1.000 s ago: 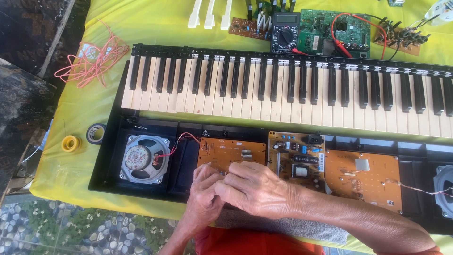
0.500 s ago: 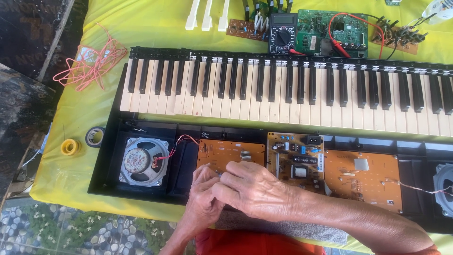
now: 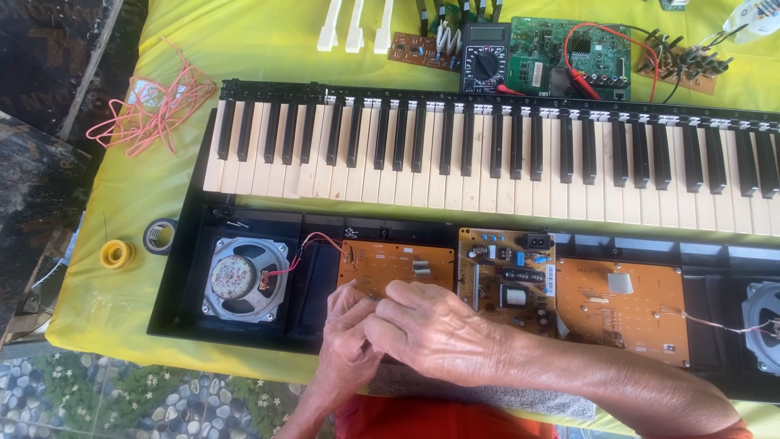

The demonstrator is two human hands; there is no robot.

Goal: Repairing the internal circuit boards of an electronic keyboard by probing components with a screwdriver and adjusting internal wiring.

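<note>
Both hands were bunched together over the lower edge of the leftmost orange circuit board (image 3: 396,268), fingers curled inward and meeting at one spot. The left hand (image 3: 351,341) lay underneath, the right hand (image 3: 435,329) crossed over it, and their fingertips pinched toward something too small to make out, so whether either actually gripped anything could not be told.

That board sat in the opened black keyboard case (image 3: 175,313), just right of the round speaker (image 3: 244,279), whose red wire (image 3: 321,240) ran up to the board's top left corner. Little free room was left around the hands: the case's front wall ran right under the wrists, the speaker well lay close on the left, and the power board (image 3: 508,276) with its black parts butted in on the right. Beyond it lay a second orange board (image 3: 621,309), making three boards in the case, and a second speaker (image 3: 764,325) was cut off by the right edge.

The row of keys (image 3: 487,162) spanned the case behind the boards. On the yellow cloth (image 3: 268,49), to the left, lay two tape rolls, one yellow (image 3: 116,254) and one black (image 3: 160,236), and a tangle of pink wire (image 3: 150,106). At the far edge were three loose white keys (image 3: 355,24), a multimeter (image 3: 485,58) and a green board (image 3: 569,57).
</note>
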